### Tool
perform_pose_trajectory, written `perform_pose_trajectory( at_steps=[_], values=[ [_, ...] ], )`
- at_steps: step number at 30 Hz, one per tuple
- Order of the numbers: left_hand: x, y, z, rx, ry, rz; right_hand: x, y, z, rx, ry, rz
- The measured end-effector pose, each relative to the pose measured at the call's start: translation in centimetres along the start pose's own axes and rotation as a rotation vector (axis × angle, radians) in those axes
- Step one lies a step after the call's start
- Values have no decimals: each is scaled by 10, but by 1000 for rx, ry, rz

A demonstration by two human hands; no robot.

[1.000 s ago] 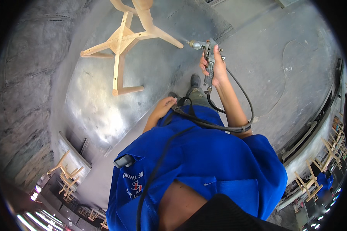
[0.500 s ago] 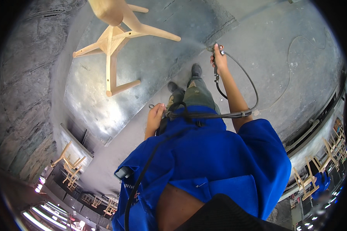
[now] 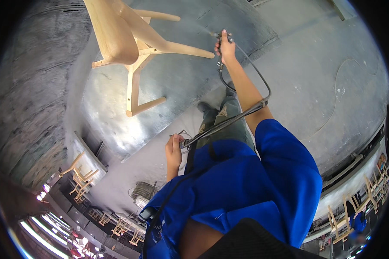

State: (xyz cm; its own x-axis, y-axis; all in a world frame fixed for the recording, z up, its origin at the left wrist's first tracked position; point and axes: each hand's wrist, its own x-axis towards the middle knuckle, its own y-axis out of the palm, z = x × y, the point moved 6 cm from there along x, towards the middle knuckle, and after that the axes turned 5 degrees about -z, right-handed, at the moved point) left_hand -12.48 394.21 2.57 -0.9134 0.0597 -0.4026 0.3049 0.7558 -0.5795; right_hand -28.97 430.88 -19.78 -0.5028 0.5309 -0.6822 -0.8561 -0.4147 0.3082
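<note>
My right hand (image 3: 226, 48) is wrapped round a spray gun (image 3: 220, 36), its nozzle turned left. A faint mist shows before the nozzle. Hoses run from the gun back along my right forearm. Nearer my body, my left hand (image 3: 173, 151) is closed on the dark hose bundle (image 3: 220, 125), beside a thin metal hook; the fingers partly hide the grip. To the left of the gun stands a pale wooden chair (image 3: 116, 45), tilted in this view, with its legs and crossed rails showing. One leg tip lies close to my right hand, apart from it.
Under the chair lies a grey metal sheet (image 3: 103, 112). A thin line (image 3: 333, 103) trails over the floor at right. Wooden chair frames stand at lower left (image 3: 80, 177) and lower right (image 3: 339, 224). A coiled machine part (image 3: 143, 190) sits by my left side. A person in blue (image 3: 358, 221) is far right.
My right hand has moved up and left with the spray gun, nearer the chair. My left hand has shifted slightly downward. The chair sits larger and further right in view.
</note>
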Motion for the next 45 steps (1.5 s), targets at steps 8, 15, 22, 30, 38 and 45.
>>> perform_pose_trajectory(
  at_steps=[8,15,22,30,38,45],
  values=[
    [10,17,-6,16,9,101,-60,3,55,63,22,229],
    [23,38,-22,-106,41,304,-144,13,131,495,74,722],
    [13,32,-23,-93,180,354,-158,-59,94,47,-5,255],
    [-4,-15,23,-70,383,457,-292,-61,-42,-493,-34,107],
    [-12,-75,88,-64,384,452,-371,5,-73,-408,-171,280],
    [-21,-98,120,-89,447,539,-390,-32,-61,-445,-593,-20]
  ],
)
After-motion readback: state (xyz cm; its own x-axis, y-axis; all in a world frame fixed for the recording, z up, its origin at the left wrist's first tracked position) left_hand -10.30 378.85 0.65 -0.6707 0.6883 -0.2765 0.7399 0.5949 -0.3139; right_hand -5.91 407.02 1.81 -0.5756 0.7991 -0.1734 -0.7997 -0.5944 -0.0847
